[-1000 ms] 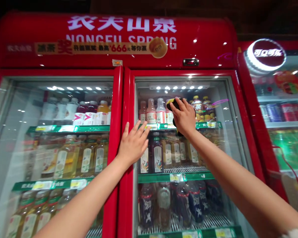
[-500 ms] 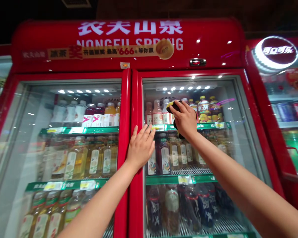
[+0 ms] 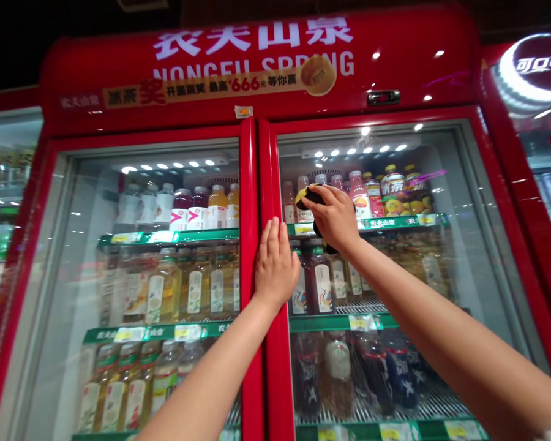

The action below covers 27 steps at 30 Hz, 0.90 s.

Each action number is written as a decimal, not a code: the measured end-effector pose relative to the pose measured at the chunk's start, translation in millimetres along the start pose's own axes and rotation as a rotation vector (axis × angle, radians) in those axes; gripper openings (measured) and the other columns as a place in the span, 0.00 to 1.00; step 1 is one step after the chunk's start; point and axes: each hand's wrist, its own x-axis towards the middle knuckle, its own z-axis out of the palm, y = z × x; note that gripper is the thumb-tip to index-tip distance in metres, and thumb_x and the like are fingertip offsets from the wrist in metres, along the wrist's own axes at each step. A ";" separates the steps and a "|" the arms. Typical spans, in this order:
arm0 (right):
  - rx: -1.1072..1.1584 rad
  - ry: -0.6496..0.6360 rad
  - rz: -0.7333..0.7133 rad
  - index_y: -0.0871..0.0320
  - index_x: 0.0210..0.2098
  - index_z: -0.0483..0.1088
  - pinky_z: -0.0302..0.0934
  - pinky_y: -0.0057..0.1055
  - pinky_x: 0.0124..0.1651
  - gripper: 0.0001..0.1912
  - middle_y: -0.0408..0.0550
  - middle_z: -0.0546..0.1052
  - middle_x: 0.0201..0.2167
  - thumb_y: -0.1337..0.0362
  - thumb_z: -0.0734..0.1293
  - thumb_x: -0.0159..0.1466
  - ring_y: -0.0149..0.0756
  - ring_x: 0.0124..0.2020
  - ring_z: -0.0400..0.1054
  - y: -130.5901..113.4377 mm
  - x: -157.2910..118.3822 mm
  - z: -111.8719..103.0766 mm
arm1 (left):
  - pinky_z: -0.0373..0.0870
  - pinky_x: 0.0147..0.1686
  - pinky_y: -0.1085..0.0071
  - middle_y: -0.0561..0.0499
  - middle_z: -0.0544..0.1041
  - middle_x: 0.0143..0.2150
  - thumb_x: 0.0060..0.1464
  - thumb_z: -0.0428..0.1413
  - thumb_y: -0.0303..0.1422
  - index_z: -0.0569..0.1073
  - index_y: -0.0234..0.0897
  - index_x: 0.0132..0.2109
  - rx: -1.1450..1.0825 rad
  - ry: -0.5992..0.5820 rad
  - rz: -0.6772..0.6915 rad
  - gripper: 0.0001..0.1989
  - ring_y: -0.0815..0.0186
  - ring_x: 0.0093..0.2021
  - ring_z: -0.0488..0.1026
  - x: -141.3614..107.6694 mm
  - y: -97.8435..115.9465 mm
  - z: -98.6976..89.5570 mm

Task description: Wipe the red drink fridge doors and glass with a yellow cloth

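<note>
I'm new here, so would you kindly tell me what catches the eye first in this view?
A big red drinks cooler fills the view, white lettering across its top. The right hand presses a dark and yellow cloth to the right glass door, while the left hand lies flat on the red centre frame.

— How are the hands set?
— Left hand (image 3: 275,266) is flat, fingers together and pointing up, arm stretched forward.
— And the other?
— Right hand (image 3: 333,217) is curled closed, knuckles up, just above and right of it.
</note>
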 end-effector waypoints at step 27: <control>0.031 -0.225 -0.229 0.39 0.59 0.72 0.54 0.45 0.68 0.19 0.34 0.67 0.67 0.62 0.61 0.72 0.42 0.69 0.57 -37.5 -45.2 -4.8 | 0.48 0.73 0.46 0.36 0.45 0.77 0.66 0.46 0.29 0.32 0.33 0.75 0.021 -0.192 0.050 0.40 0.52 0.76 0.43 -51.2 -12.2 -28.3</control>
